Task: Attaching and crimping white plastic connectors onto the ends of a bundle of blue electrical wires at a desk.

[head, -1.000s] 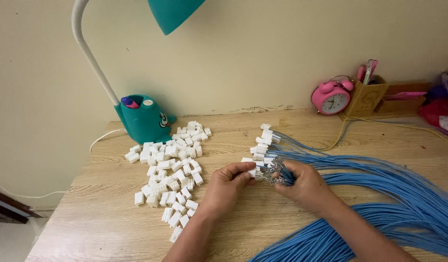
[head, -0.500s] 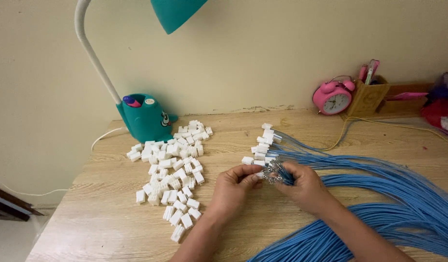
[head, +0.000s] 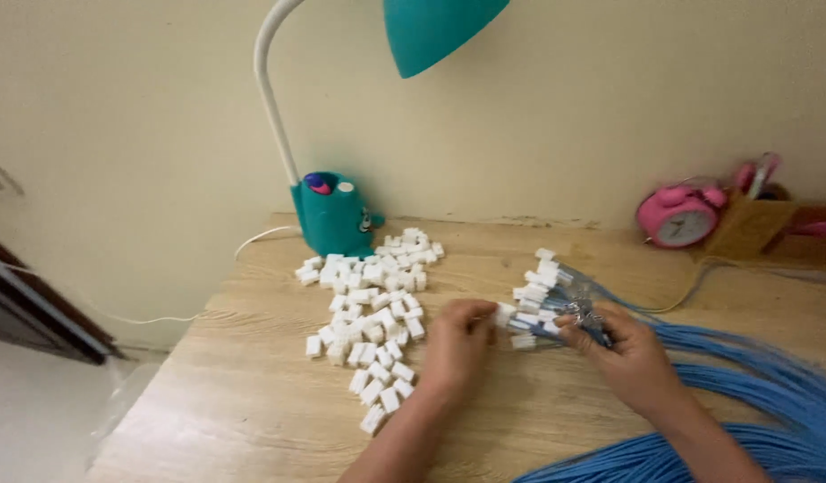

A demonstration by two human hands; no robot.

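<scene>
On the pale wooden worktop (head: 252,402), our left hand (head: 456,344) pinches a small white plastic connector (head: 505,313) between its fingertips, while our right hand (head: 629,353) is closed around the metal-tipped ends of a bundle of thin blue wires (head: 770,394) that sweeps away to the right. A cluster of wire ends already capped in white (head: 540,284) lies just beyond and between both hands. To the left spreads a loose heap of white connectors (head: 368,313), in front of a teal desk lamp (head: 334,213); a pink alarm clock (head: 679,216) stands at the far right.
</scene>
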